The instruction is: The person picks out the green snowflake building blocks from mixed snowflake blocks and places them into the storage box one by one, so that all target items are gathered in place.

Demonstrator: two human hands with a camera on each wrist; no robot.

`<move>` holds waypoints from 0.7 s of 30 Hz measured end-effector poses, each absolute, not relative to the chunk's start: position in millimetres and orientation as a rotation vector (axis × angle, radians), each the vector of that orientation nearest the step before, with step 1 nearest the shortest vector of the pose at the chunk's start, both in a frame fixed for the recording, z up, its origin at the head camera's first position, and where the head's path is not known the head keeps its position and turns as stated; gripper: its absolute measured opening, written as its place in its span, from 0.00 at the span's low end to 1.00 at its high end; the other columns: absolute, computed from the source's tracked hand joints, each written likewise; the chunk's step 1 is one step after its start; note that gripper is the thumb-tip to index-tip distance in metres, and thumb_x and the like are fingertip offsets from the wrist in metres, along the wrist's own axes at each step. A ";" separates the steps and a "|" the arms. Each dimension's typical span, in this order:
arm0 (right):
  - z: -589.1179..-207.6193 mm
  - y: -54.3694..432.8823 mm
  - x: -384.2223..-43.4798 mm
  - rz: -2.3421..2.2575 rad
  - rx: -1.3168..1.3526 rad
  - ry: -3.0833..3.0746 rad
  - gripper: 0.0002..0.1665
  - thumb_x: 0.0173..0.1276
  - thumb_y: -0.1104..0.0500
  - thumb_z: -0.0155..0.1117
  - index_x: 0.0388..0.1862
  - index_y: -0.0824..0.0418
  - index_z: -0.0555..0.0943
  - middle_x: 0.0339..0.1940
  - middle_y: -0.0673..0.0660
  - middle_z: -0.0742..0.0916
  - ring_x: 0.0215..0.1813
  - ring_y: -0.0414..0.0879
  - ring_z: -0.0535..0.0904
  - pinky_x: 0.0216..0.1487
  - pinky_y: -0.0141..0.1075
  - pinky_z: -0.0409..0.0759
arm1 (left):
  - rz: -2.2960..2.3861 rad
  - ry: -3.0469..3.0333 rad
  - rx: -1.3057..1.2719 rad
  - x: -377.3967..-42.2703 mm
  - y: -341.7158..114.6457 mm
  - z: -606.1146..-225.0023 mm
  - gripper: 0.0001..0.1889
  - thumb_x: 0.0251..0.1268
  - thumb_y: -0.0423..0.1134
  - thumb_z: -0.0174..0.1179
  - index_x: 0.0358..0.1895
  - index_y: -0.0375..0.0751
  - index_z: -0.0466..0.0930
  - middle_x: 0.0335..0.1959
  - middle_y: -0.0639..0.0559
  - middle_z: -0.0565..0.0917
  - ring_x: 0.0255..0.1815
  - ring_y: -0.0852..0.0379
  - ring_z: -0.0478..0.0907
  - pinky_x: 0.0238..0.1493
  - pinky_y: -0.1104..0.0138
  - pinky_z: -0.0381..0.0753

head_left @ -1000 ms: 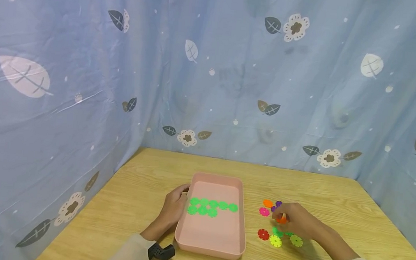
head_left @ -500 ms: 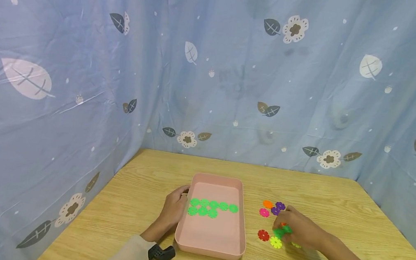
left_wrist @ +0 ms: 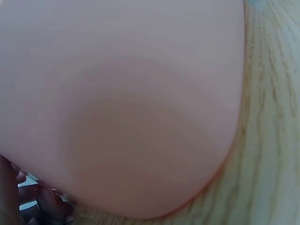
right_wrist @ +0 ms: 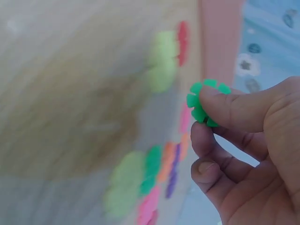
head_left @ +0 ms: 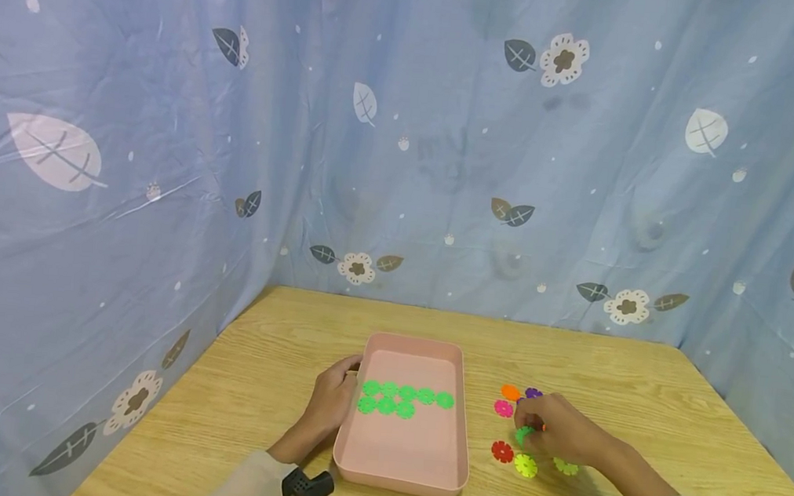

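A shallow pink tray (head_left: 401, 461) has two rows of green notched flower-shaped discs (head_left: 386, 405) lying in it. At its left side my left hand (head_left: 333, 396) holds the tray wall, thumb at the rim; in the left wrist view, its curled fingers (left_wrist: 49, 204) show below the wall. My right hand (head_left: 561, 429), right of the tray, pinches a green flower-shaped disc (right_wrist: 206, 101) between thumb and finger, raised over the loose pieces. Around it lie a red disc (head_left: 503, 452), yellow disc (head_left: 526, 466), pink disc (head_left: 503, 409) and orange disc (head_left: 510, 393).
Partly behind the right hand lie purple discs (head_left: 533, 393), and a yellow-green disc (head_left: 565, 467) is by its wrist. The wooden table (head_left: 306, 319) carries everything. A blue patterned curtain (head_left: 447, 166) hangs along the back and both sides.
My right hand has come down to the green discs, picked one up, and shifted slightly left with it. The left hand and the tray stay where they were.
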State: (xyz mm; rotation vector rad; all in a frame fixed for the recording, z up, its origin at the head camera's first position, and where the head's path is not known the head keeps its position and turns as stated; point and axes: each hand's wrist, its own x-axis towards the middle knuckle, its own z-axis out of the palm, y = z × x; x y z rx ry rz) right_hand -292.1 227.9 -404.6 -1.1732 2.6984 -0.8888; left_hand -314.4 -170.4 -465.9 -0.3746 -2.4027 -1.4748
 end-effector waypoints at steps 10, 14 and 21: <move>-389.7 198.8 -300.3 -1.054 -1.068 2.810 0.06 0.65 0.66 0.70 0.38 0.57 0.88 0.31 0.48 0.87 0.28 0.37 0.77 0.30 0.33 0.77 | -1.508 -2.408 -0.385 -313.9 -172.9 -469.0 0.24 0.76 0.30 0.38 0.68 0.27 0.71 0.59 0.35 0.81 0.33 0.53 0.80 0.35 0.66 0.80; -386.5 187.3 -303.0 -1.089 -1.018 2.854 0.05 0.68 0.65 0.68 0.40 0.58 0.87 0.31 0.49 0.87 0.31 0.42 0.81 0.33 0.34 0.80 | -1.498 -2.408 -0.386 -314.5 -172.5 -469.5 0.23 0.75 0.30 0.38 0.67 0.27 0.72 0.58 0.35 0.81 0.37 0.53 0.80 0.39 0.66 0.80; -378.0 167.2 -307.6 -1.263 -0.859 2.861 0.07 0.68 0.65 0.68 0.44 0.61 0.86 0.31 0.52 0.86 0.30 0.43 0.82 0.32 0.38 0.83 | -1.488 -2.388 -0.386 -315.2 -172.3 -465.7 0.23 0.75 0.30 0.39 0.67 0.27 0.73 0.58 0.37 0.82 0.46 0.49 0.80 0.48 0.61 0.78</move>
